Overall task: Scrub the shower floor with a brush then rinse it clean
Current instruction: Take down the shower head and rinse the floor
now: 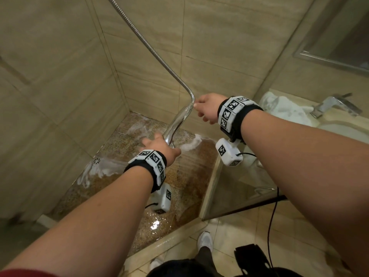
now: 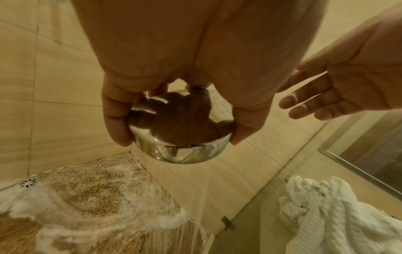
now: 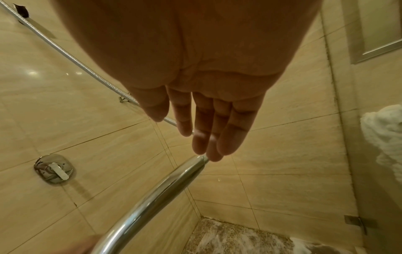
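Chrome shower head [image 2: 180, 137] gripped round its rim by left hand [image 1: 159, 145], thumb and fingers [image 2: 115, 120] curled on either side, water spraying down from it onto shower floor [image 1: 127, 140] below the hand. Floor is speckled brown stone, wet, with white foam streaks [image 2: 104, 173] and a round drain [image 2: 28, 182] far left of the hands. Right hand [image 1: 207, 107] up by the handle end where the metal hose [image 1: 151, 50] joins, fingers [image 3: 204, 134] straight and loose, tips just touching the handle [image 3: 156, 192], gripping nothing. White towel [image 2: 330, 211] right of both hands. Wall valve [image 3: 53, 168] left of right hand. No brush seen in any view
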Demonstrator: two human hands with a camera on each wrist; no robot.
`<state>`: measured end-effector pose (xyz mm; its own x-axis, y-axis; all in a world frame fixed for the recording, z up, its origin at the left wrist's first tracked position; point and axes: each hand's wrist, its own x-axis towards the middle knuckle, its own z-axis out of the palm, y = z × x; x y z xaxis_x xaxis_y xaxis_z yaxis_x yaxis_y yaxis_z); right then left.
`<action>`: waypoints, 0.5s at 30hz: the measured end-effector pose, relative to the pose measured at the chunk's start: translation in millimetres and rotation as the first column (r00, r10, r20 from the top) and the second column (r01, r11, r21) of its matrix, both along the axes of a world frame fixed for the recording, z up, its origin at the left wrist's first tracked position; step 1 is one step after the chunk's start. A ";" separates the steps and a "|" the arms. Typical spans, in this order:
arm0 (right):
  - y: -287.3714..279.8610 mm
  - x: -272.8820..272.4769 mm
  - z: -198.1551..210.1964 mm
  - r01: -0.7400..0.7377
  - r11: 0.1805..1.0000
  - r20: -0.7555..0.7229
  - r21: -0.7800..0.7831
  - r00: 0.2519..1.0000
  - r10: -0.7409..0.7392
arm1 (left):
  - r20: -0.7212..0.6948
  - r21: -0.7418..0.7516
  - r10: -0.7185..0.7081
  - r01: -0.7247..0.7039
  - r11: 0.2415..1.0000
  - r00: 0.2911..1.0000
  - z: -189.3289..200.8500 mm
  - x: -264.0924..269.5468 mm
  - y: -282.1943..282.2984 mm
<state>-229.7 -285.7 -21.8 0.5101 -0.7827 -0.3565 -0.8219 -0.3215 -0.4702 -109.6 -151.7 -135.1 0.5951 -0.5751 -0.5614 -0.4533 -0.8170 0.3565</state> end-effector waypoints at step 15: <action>14.7 34.1 -24.7 0.039 0.966 -0.037 0.256 0.999 -0.030 | 0.020 0.012 0.005 -0.005 1.000 1.000 -2.5 -6.7 3.0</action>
